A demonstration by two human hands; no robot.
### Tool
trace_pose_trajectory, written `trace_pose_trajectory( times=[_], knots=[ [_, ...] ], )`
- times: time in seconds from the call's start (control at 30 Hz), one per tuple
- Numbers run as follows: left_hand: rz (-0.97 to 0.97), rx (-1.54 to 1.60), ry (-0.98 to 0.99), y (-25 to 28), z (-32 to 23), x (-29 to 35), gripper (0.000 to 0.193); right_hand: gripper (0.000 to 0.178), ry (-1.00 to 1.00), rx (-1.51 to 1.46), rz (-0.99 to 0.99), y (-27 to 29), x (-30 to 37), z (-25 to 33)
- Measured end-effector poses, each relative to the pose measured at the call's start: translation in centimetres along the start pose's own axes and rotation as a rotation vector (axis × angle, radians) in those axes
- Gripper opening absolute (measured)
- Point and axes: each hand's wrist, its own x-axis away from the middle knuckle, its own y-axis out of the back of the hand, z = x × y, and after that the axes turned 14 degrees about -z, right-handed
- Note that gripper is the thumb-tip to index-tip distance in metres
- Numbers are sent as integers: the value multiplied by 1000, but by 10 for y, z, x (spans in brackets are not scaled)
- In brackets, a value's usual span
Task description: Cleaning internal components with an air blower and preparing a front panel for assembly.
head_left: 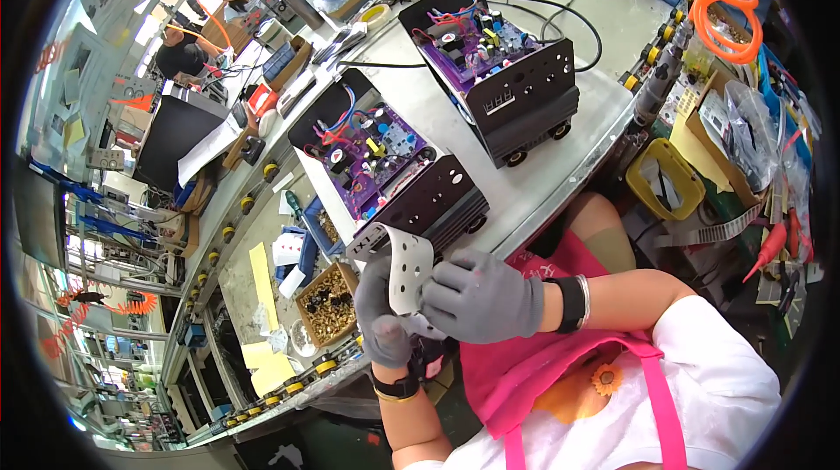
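Observation:
Both my hands wear grey gloves. Between them is a curled, flexible panel sticker [407, 273], white on the side facing me and punched with several round holes; a dark printed part shows at its upper left end. My left hand [382, 317] is closed around its left side. The fingers of my right hand [481, 295] pinch its right edge. Just beyond my hands stands an open device [376, 159] with a purple circuit board and a black front panel with holes. A second similar device [490, 54] stands farther right, a display window in its black front.
Left of my hands, a cardboard box [306, 305] holds small brass-coloured and dark hardware, near blue bins [308, 251] and a green-handled screwdriver [293, 201]. At right are a yellow basket [646, 164] and an orange coiled hose [744, 24]. Other people work at the far left.

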Motion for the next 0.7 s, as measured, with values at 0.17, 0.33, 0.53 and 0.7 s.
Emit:
trace_pose_trajectory(
  times=[0.17, 0.33, 0.53, 0.7],
  knots=[
    [6, -318, 140, 17, -4, -6, 43, 25, -151, 12, 44, -8, 10, -1],
    [-50, -217, 105, 17, -3, -9, 33, 19, -837, -502, -292, 2, 7, -21],
    [-88, -132, 99, 13, -5, -10, 32, 25, -779, -439, -193, -15, 3, -36],
    [-17, -159, 120, 19, -2, -13, 37, 23, -793, -435, -161, -18, 2, -35]
  ],
)
